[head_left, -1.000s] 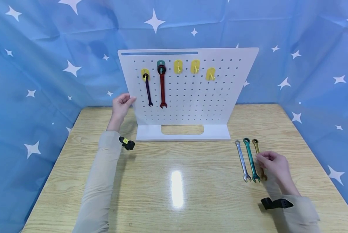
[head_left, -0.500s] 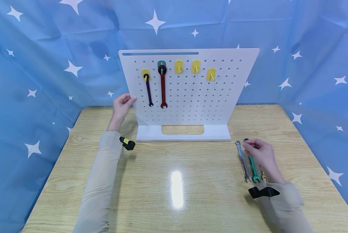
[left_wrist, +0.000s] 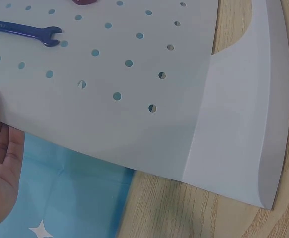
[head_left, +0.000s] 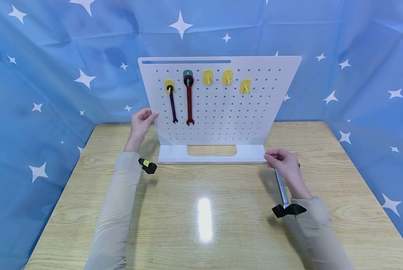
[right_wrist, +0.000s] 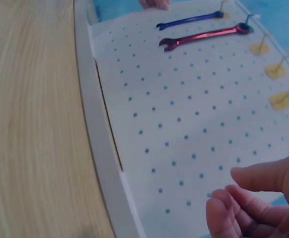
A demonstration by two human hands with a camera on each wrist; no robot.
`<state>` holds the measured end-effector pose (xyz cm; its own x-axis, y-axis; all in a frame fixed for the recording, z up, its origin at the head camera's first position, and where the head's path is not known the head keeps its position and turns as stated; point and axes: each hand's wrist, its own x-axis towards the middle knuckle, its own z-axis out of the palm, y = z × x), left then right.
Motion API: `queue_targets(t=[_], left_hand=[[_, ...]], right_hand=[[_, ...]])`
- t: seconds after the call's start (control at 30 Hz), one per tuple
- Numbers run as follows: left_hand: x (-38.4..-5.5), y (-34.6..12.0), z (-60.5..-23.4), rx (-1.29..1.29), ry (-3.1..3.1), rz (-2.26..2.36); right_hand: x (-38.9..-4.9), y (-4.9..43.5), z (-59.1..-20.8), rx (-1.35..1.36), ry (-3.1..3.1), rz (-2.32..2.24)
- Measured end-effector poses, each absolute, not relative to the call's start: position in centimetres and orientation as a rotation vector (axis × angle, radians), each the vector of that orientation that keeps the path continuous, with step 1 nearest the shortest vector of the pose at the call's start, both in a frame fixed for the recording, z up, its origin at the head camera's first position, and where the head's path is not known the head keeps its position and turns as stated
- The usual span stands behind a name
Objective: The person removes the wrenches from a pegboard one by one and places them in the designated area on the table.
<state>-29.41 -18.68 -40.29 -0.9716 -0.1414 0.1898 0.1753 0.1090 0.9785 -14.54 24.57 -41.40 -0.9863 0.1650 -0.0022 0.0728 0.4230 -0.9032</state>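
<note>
My left hand (head_left: 140, 123) grips the left edge of a white pegboard (head_left: 221, 112), thumb on the front and fingers behind, as the left wrist view shows. On the board hang a small dark blue wrench (head_left: 173, 105) and a larger red wrench (head_left: 189, 101), ring ends up. Near the board's lower right corner, my right hand (head_left: 285, 168) hovers over the table. In the right wrist view its thumb (right_wrist: 258, 176) and loosely bent fingers stand apart, holding nothing. Below it lies a silver wrench (head_left: 280, 187), partly covered; the green and gold wrenches are mostly hidden by that hand and forearm.
Three bare yellow hooks, a left one (head_left: 208, 77), a middle one (head_left: 227, 77) and a lower right one (head_left: 245, 86), project from the board. A green hook (head_left: 187, 72) carries the red wrench. Behind the wooden table (head_left: 174, 217) hangs a blue star-patterned cloth (head_left: 66, 45).
My right hand has moved left and away from me, from the gold wrench across the green and silver ones toward the board's corner. The left hand has stayed on the board's edge.
</note>
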Motion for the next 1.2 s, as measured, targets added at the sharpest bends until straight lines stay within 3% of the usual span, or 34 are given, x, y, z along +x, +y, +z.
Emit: queue_targets(t=[1.2], left_hand=[[-29.6,-18.7,-40.4,-0.034,-2.14,-1.941]], right_hand=[[-18.9,15.4,-39.4,0.007,-2.369,1.955]])
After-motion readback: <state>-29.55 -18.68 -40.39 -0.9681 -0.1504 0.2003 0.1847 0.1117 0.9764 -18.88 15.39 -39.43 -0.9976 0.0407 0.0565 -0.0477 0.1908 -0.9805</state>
